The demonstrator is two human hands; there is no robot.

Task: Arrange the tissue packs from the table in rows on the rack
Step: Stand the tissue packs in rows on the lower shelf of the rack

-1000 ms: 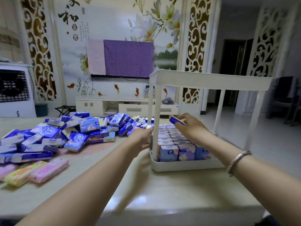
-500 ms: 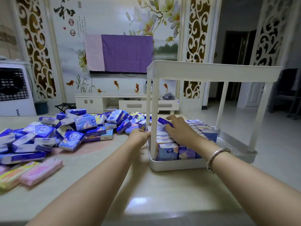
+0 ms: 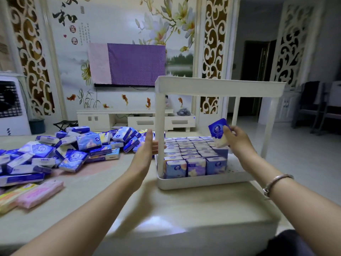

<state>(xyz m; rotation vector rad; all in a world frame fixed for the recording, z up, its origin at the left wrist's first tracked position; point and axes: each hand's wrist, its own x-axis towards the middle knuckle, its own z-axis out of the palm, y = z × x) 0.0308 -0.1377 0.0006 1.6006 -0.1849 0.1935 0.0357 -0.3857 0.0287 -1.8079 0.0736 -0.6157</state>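
A white two-tier rack point(image 3: 203, 182) stands on the table's right half. Its lower tray holds several upright rows of blue tissue packs point(image 3: 191, 154). My right hand point(image 3: 238, 143) pinches one blue tissue pack point(image 3: 217, 129) tilted above the rows' right far end. With straight fingers, my left hand point(image 3: 145, 150) hovers just left of the rack's front left post, holding nothing. A loose heap of blue tissue packs point(image 3: 73, 146) covers the table's left side.
Pink and yellow flat packs point(image 3: 36, 194) lie at the table's front left. The rack's top shelf point(image 3: 217, 85) overhangs the tray on thin posts. The table's near edge point(image 3: 184, 235) runs below my arms. Beyond are a TV cabinet and chairs.
My right hand has moved from the left rows to the right end, lifting the blue pack up. My left hand has opened and drawn slightly back from the post.
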